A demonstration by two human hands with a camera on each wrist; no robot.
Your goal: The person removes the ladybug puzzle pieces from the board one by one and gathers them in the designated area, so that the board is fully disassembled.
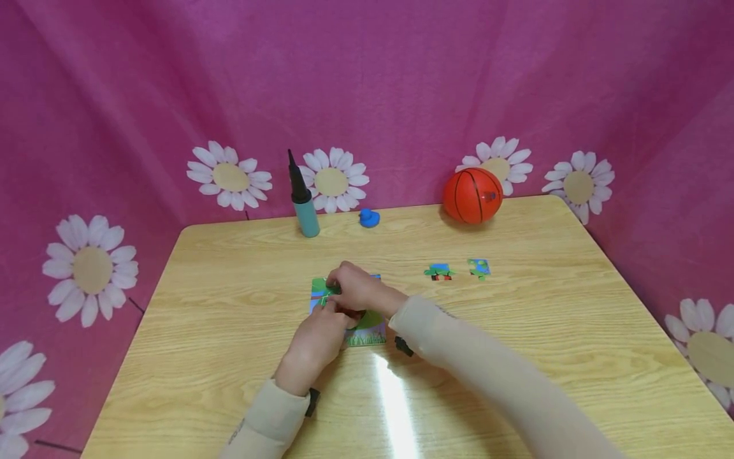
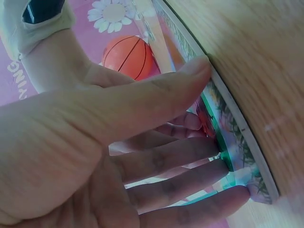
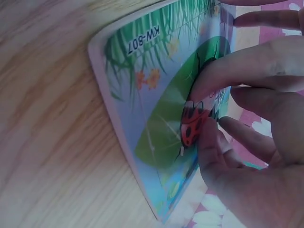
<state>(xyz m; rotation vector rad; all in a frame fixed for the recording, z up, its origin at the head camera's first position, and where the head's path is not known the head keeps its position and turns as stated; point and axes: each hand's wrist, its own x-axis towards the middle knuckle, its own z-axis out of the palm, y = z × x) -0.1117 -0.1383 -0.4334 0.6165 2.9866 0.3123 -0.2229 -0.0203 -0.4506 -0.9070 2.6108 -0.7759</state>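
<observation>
A jigsaw board (image 1: 367, 336) with a ladybug, leaf and grass picture lies on the wooden table, printed KW-807 in the right wrist view. My left hand (image 1: 319, 338) touches its left part; in the left wrist view the thumb (image 2: 190, 76) is at the board's edge and the fingers reach over it, fairly straight. Across the board bends my right hand (image 1: 357, 288), fingers pointing down near the left hand's fingertips. In the right wrist view, fingers and thumb surround the printed ladybug (image 3: 192, 126); whether they pinch a piece is hidden.
Two loose jigsaw pieces, one (image 1: 440, 272) nearer the board and another (image 1: 479, 268) farther right, lie on the table (image 1: 241, 331). Along the back stand a teal-and-black hand pump (image 1: 306, 217), a small blue duck (image 1: 369, 218) and an orange-red inflatable basketball (image 1: 471, 196). A pink flowered cloth (image 1: 390, 95) hangs behind.
</observation>
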